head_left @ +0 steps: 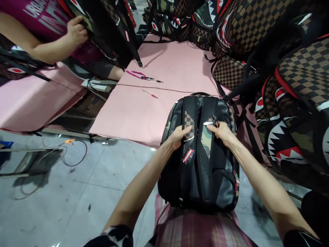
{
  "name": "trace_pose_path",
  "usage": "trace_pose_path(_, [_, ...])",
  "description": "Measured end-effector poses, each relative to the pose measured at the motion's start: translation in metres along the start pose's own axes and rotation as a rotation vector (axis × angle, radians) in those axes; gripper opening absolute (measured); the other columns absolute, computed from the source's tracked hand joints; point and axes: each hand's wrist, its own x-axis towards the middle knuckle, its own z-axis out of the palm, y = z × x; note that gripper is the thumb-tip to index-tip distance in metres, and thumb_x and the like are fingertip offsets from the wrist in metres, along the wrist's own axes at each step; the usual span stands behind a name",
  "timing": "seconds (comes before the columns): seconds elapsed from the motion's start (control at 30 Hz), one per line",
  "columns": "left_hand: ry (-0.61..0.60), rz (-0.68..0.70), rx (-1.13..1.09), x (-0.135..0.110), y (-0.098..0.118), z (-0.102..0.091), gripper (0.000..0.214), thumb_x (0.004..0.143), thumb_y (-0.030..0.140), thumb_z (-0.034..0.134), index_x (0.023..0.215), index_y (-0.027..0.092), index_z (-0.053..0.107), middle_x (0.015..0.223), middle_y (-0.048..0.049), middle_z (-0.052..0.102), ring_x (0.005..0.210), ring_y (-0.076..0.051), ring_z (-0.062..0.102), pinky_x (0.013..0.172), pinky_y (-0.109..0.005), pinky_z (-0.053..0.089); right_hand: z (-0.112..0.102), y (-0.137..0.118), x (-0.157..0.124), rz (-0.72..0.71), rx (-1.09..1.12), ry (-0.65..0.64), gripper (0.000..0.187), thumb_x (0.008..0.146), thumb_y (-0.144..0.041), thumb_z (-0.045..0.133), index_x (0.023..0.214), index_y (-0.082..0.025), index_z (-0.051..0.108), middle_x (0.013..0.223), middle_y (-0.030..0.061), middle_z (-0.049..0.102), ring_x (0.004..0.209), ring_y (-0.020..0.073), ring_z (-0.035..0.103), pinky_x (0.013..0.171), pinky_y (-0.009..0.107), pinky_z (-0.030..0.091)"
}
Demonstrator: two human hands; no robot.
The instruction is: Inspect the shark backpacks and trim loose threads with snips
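Note:
A black backpack rests against my lap and the table edge, its back panel and two shoulder straps facing me. My left hand grips the left shoulder strap, thumb lying over its brown check patch. On the other side, my right hand is closed on the right shoulder strap, by a camouflage patch. Its fingers are partly hidden under the strap. A small red label under clear plastic sits on the left strap.
On the pink table lie pink-handled snippers and a red pen. Checked and shark-mouth backpacks crowd the right side and back. At the upper left, another person's hand holds a dark backpack.

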Motion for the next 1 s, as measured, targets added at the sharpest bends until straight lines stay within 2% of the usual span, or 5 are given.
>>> trace_pose_path(0.13, [0.023,-0.087,-0.029,-0.062,-0.036,0.0,0.043,0.07,0.05,0.069,0.086,0.011,0.062,0.082,-0.0097,0.07,0.068,-0.019,0.066,0.064,-0.03,0.053,-0.001,0.012,-0.044,-0.105,-0.45,0.005,0.035,0.077,-0.053,0.058,0.073,-0.018,0.059,0.058,0.0015,0.057,0.058,0.0171,0.053,0.054,0.026,0.034])
trace_pose_path(0.27, [0.043,-0.109,0.032,-0.112,-0.055,-0.001,0.041,0.068,0.041,0.073,0.094,0.015,0.056,0.087,-0.007,0.069,0.064,-0.017,0.066,0.057,-0.026,0.051,-0.008,0.0,-0.079,-0.251,-0.89,0.234,0.046,0.081,-0.054,0.054,0.111,-0.02,0.056,0.083,0.0101,0.067,0.073,0.0264,0.062,0.057,0.029,0.035])
trace_pose_path(0.33, [0.107,-0.024,0.068,-0.124,-0.055,-0.004,0.036,0.069,0.036,0.073,0.092,0.015,0.055,0.082,-0.0037,0.068,0.056,-0.012,0.062,0.053,-0.022,0.047,-0.009,-0.016,-0.089,-0.366,-0.893,0.258,0.048,0.084,-0.051,0.051,0.12,-0.019,0.05,0.093,0.0111,0.067,0.078,0.0263,0.062,0.06,0.03,0.038])
trace_pose_path(0.53, [0.05,0.158,0.228,-0.13,-0.015,-0.019,0.024,0.07,0.031,0.069,0.08,0.014,0.055,0.066,-0.0002,0.065,0.046,-0.008,0.053,0.048,-0.019,0.04,0.015,-0.058,-0.081,-0.551,-0.598,-0.191,0.021,0.081,-0.037,0.059,0.097,-0.024,0.065,0.097,0.0031,0.067,0.082,0.0185,0.062,0.073,0.027,0.044])
trace_pose_path(1.0, [-0.068,0.135,0.257,-0.137,0.016,-0.032,0.029,0.066,0.037,0.069,0.077,0.014,0.057,0.052,0.002,0.058,0.037,-0.008,0.048,0.039,-0.018,0.033,0.033,-0.075,-0.039,-0.53,-0.618,-0.338,0.018,0.078,-0.037,0.062,0.088,-0.025,0.071,0.092,0.0014,0.071,0.086,0.021,0.063,0.077,0.031,0.043])
